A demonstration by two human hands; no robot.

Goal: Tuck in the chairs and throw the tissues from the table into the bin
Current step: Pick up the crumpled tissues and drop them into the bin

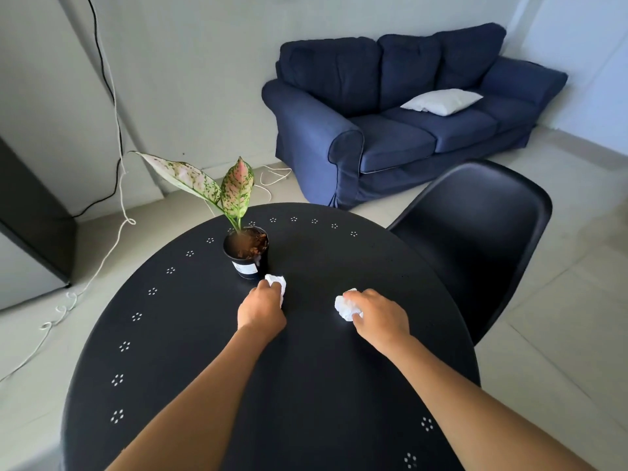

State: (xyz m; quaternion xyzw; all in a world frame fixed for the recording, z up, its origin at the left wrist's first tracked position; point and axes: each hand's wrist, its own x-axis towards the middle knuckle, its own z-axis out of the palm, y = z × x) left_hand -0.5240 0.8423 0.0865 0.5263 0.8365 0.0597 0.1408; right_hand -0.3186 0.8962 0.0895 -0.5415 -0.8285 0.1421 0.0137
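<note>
Two crumpled white tissues lie on the round black table (190, 351). My left hand (261, 309) is closed around the left tissue (277, 283), just in front of the plant pot. My right hand (382, 317) grips the right tissue (345, 307) with its fingertips, near the table's middle. A black shell chair (475, 239) stands at the table's right side, its seat partly under the tabletop. No bin is in view.
A potted plant (246, 251) with pink-green leaves stands on the table right behind my left hand. A blue sofa (407, 113) with a white cushion (441, 102) sits against the far wall. Cables (112, 232) trail over the tiled floor at left, beside a dark cabinet (30, 212).
</note>
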